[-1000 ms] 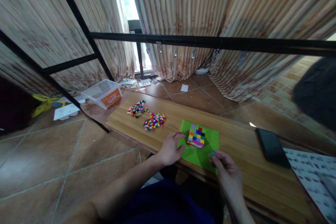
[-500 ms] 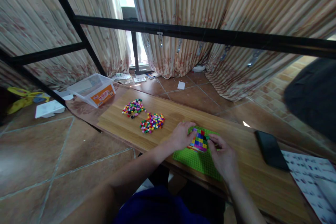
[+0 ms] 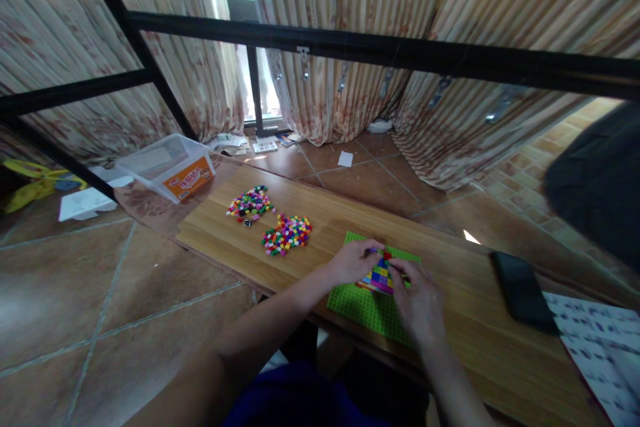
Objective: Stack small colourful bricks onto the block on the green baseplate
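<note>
A green baseplate [image 3: 357,303] lies on the wooden table [image 3: 310,210] in front of me. On it stands a block of many-coloured small bricks [image 3: 379,276]. My left hand [image 3: 356,260] rests against the block's left side, fingers curled over its top. My right hand [image 3: 417,292] covers the block's right side, fingers pinched together at its top; whether a small brick sits between them is hidden. Two loose heaps of coloured bricks [image 3: 287,233] [image 3: 249,203] lie further left on the table.
A black phone [image 3: 523,291] and a printed sheet [image 3: 600,353] lie at the table's right end. A clear plastic box [image 3: 167,173] stands on the floor at the left. A black metal frame [image 3: 380,50] crosses above the table. A dark shape [image 3: 597,180] is at the right edge.
My right hand moved up from the baseplate's near edge, where it held a small green brick, onto the block. My left hand slid from the plate's left edge onto the block's top.
</note>
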Demonstrator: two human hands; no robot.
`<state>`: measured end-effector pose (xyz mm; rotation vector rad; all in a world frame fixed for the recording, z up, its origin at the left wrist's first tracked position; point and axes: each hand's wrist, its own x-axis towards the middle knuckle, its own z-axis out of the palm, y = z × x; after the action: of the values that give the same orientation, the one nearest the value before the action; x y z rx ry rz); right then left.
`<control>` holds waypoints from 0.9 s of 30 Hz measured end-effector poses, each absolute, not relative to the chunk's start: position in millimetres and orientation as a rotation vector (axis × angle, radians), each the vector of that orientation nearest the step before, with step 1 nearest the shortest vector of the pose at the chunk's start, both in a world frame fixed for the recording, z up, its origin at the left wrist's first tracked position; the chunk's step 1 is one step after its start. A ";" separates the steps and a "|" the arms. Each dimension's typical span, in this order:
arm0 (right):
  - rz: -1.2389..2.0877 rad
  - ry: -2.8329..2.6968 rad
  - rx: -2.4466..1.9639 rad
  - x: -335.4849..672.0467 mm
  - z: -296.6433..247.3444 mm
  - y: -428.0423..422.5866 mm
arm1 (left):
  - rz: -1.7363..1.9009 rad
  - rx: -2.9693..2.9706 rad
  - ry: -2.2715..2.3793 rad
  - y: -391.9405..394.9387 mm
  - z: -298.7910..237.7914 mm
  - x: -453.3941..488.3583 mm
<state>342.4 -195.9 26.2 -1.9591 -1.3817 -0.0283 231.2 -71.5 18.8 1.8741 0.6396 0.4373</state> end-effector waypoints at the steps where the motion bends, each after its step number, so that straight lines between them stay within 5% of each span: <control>1: -0.044 -1.375 -1.942 341.7 24.9 -195.7 | 0.432 1.868 0.642 -71.5 18.4 231.3; 27: 0.375 -0.671 -1.653 344.5 -5.6 -181.6 | 0.519 1.773 0.751 -80.5 21.6 239.4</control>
<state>344.5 -181.6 -5.6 -1.6526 -0.6709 0.3748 239.4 -80.5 21.6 1.7729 0.7510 0.5189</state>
